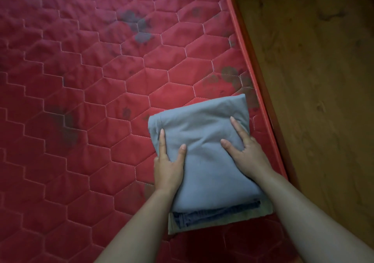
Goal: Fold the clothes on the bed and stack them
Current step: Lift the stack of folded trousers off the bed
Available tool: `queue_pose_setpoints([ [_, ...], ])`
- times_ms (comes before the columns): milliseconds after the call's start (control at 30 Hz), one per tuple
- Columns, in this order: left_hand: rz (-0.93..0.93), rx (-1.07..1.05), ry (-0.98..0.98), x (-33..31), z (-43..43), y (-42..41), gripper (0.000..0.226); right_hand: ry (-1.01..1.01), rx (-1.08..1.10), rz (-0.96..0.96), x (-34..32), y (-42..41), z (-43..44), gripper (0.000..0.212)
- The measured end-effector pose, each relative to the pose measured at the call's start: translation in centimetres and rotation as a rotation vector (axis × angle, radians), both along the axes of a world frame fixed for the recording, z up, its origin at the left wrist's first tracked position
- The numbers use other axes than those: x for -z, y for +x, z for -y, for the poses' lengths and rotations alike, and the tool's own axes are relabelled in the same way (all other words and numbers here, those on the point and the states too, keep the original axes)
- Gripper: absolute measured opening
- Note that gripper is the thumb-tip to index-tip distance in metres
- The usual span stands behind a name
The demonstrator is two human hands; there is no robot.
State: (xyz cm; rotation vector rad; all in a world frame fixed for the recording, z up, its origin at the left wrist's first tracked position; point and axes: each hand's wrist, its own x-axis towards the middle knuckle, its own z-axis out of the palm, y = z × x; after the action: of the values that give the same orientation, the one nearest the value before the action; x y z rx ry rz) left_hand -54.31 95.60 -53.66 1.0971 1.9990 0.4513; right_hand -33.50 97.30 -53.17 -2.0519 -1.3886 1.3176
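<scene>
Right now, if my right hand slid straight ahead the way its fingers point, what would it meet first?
The right hand lies on the folded grey-blue cloth, so first more of that cloth up to its far edge, then red quilted mattress. Nothing else seems to lie in that line.

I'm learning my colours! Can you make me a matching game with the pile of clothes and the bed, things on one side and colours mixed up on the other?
Things:
1. top cloth
2. middle cloth
3. bottom cloth
4. mattress

Colours:
A. red
B. tan
C. grey-blue
D. dark blue

Pairs: 1-C, 2-D, 3-B, 4-A
</scene>
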Motion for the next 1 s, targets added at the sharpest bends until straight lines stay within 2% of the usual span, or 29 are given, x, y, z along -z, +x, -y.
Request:
queue_pose_setpoints([
  [133, 0.004, -0.050, 0.010, -6.0, 4.3, -0.7, 0.066, 0.013, -0.048, -0.040, -5.1, -0.7, 3.8, 0.064],
  [333, -0.100, -0.189, 0.095, -20.4, 11.6, -3.3, 0.067, 0.140, -0.181, -0.175, -17.1, -3.7, 9.1, 0.064],
  [567, -0.158, -0.423, 0.233, -34.0, 21.4, -6.5, 0.064, 0.262, -0.456, -0.249, -29.9, -8.8, 13.0, 0.061],
  [767, -0.222, -0.693, 0.343, -39.0, 29.2, -10.3, 0.067, 0.300, -0.737, -0.271, -36.3, -15.6, 16.0, 0.058],
  [1000, -0.275, -0.987, 0.363, -40.7, 39.3, -17.9, 0.066, 0.249, -1.072, -0.337, -39.1, -28.6, 21.8, 0.057],
])
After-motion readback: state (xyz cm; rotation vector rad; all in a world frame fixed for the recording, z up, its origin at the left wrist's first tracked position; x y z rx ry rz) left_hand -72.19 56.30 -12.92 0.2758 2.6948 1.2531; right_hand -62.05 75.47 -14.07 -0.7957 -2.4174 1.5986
